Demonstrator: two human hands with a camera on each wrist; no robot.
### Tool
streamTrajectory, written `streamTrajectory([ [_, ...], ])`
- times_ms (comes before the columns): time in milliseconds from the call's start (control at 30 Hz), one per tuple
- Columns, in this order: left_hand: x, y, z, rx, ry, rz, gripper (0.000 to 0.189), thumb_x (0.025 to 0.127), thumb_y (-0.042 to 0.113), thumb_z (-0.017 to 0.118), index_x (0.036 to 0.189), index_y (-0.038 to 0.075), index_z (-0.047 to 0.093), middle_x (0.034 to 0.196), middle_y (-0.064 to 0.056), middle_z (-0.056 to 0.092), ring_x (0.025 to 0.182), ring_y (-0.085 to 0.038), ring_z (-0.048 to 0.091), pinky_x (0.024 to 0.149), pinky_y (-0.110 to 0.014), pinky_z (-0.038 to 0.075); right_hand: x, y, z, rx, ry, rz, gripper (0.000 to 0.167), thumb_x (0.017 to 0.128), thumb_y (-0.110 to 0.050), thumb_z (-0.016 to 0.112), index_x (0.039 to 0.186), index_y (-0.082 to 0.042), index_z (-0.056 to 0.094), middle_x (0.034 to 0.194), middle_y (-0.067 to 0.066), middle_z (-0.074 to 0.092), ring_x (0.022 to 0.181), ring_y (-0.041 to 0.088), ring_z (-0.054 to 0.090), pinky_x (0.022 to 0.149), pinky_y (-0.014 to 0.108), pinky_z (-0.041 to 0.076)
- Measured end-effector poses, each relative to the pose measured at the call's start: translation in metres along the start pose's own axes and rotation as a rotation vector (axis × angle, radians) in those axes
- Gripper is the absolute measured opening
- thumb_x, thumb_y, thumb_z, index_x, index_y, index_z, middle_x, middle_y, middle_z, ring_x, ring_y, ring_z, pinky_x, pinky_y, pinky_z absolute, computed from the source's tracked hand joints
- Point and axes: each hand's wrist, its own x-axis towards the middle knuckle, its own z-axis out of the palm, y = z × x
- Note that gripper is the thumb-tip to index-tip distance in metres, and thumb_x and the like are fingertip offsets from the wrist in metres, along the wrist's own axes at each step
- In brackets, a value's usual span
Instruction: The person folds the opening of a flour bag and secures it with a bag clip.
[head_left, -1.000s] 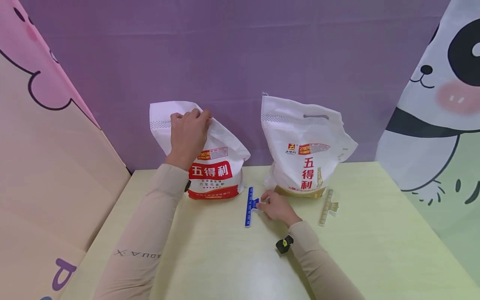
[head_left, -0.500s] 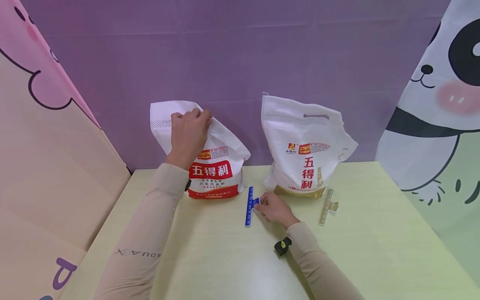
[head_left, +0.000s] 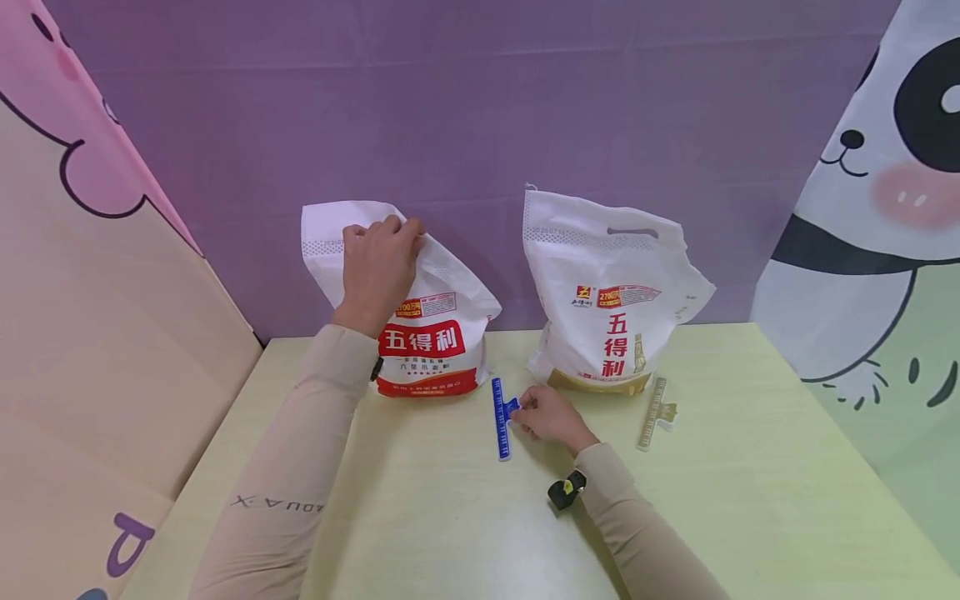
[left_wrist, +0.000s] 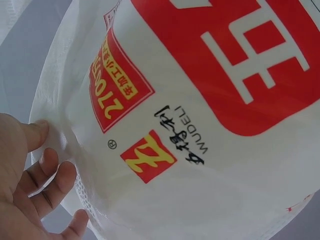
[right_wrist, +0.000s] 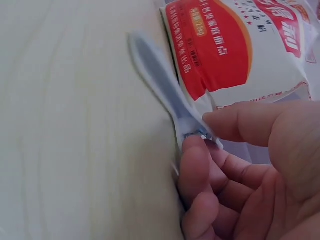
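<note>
The flour bag with the red label [head_left: 423,339] stands at the back of the table, its top folded over. My left hand [head_left: 381,271] grips that top, fingers bent over the fold. In the left wrist view the bag's white and red front [left_wrist: 180,100] fills most of the picture, with the left fingertips along its edge. My right hand [head_left: 551,417] pinches the tab of a blue ruler-like bag clip [head_left: 501,425] between thumb and fingers. In the right wrist view the clip [right_wrist: 156,72] appears tilted and blurred, close above the table.
A second flour bag with a gold base [head_left: 611,333] stands to the right, its top upright. A gold bag clip [head_left: 651,417] lies in front of it on the pale table [head_left: 442,525]. A purple cloth wall [head_left: 480,100] rises right behind both bags.
The blue clip has turned slightly in the right hand, its near end swinging right. The right fingers have closed on its tab. The left hand stays on the flour bag.
</note>
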Motion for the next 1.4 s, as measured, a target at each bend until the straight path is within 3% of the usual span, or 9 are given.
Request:
streamTrajectory([
  [300, -0.001, 0.0, -0.002, -0.006, -0.012, -0.011, 0.03, 0.102, 0.028, 0.061, 0.13, 0.017, 0.064, 0.127, -0.014, 0.069, 0.116, -0.036, 0.065, 0.106, -0.058, 0.043, 0.001, -0.001, -0.002, -0.015, -0.02, -0.009, 0.015, 0.097, -0.016, 0.065, 0.083, -0.01, 0.065, 0.063, 0.0, 0.057, 0.062, 0.016, 0.054, 0.069, 0.028, 0.042],
  [567, -0.001, 0.0, -0.003, 0.0, -0.009, -0.008, 0.029, 0.102, 0.028, 0.061, 0.129, 0.017, 0.065, 0.126, -0.014, 0.069, 0.116, -0.035, 0.066, 0.106, -0.057, 0.044, -0.003, -0.005, -0.005, 0.054, -0.011, 0.02, 0.011, 0.097, -0.016, 0.065, 0.089, -0.009, 0.068, 0.087, 0.003, 0.065, 0.066, 0.016, 0.056, 0.065, 0.027, 0.043],
  [867, 0.0, 0.0, -0.002, -0.009, 0.012, 0.002, 0.027, 0.102, 0.027, 0.061, 0.127, 0.018, 0.065, 0.124, -0.013, 0.07, 0.113, -0.035, 0.067, 0.104, -0.056, 0.044, -0.004, -0.006, -0.008, 0.123, -0.033, 0.048, 0.008, 0.096, -0.015, 0.066, 0.093, -0.008, 0.069, 0.093, 0.005, 0.067, 0.07, 0.016, 0.063, 0.062, 0.025, 0.051],
  [1100, 0.001, 0.001, -0.003, -0.009, 0.001, 0.003, 0.028, 0.102, 0.027, 0.061, 0.128, 0.017, 0.065, 0.126, -0.013, 0.07, 0.114, -0.035, 0.066, 0.104, -0.056, 0.044, -0.005, -0.008, -0.012, 0.178, -0.081, 0.003, 0.016, 0.096, -0.012, 0.065, 0.111, -0.007, 0.067, 0.093, 0.009, 0.068, 0.072, 0.019, 0.068, 0.069, 0.03, 0.058],
  [1400, 0.001, 0.001, -0.003, -0.009, -0.009, 0.003, 0.029, 0.103, 0.027, 0.06, 0.13, 0.018, 0.064, 0.126, -0.013, 0.07, 0.115, -0.035, 0.066, 0.106, -0.056, 0.043, -0.005, -0.009, -0.017, 0.317, -0.176, -0.035, 0.037, 0.1, -0.008, 0.059, 0.135, 0.003, 0.058, 0.113, 0.019, 0.067, 0.081, 0.021, 0.074, 0.078, 0.037, 0.063],
])
